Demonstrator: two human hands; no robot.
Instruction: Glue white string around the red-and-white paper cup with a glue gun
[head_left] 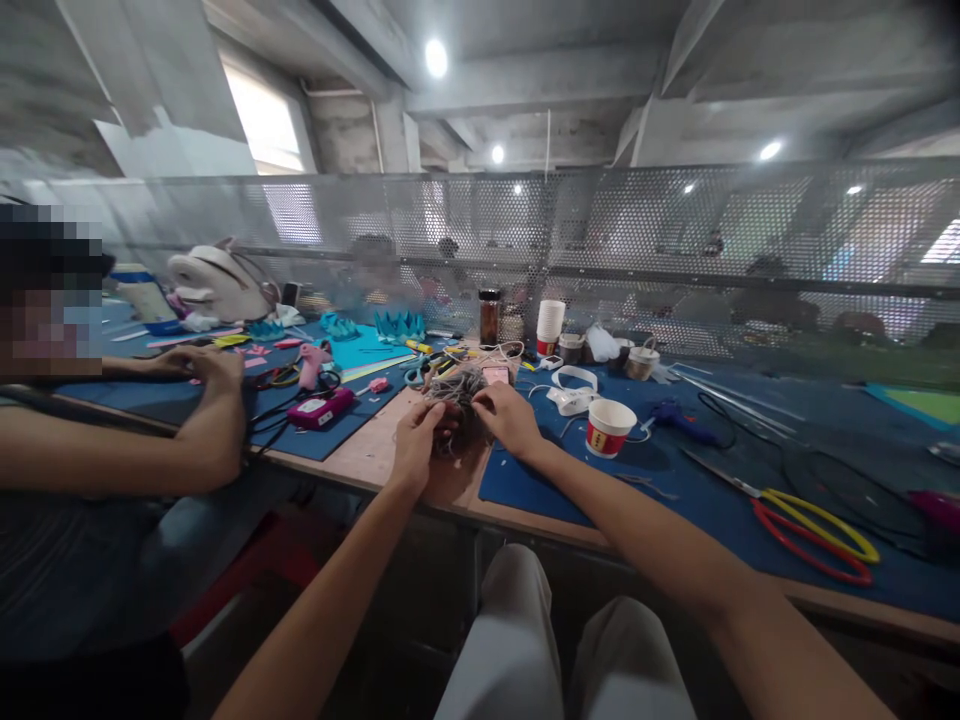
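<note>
A tangled bundle of thin grey-brown cord (459, 384) is between my two hands, above the bare wooden strip of the table (367, 440). My left hand (417, 440) is closed on the bundle's left side, thumb and fingers pressed together. On the other side, my right hand (511, 418) pinches at the cord with bent fingers; the exact strand is too small to make out. Loose ends hang below the bundle. Just behind my right hand lies a phone with a lit screen (496, 375). A red and white paper cup (609, 428) stands to the right.
Large scissors with red and yellow handles (814, 535) and a blue glue gun (686, 420) lie at right. On the left are a magenta box (321, 408), a pink glue gun (311, 365) and a co-worker's arm (187, 440). Stacked cups (550, 325) stand before a perforated metal screen (480, 230).
</note>
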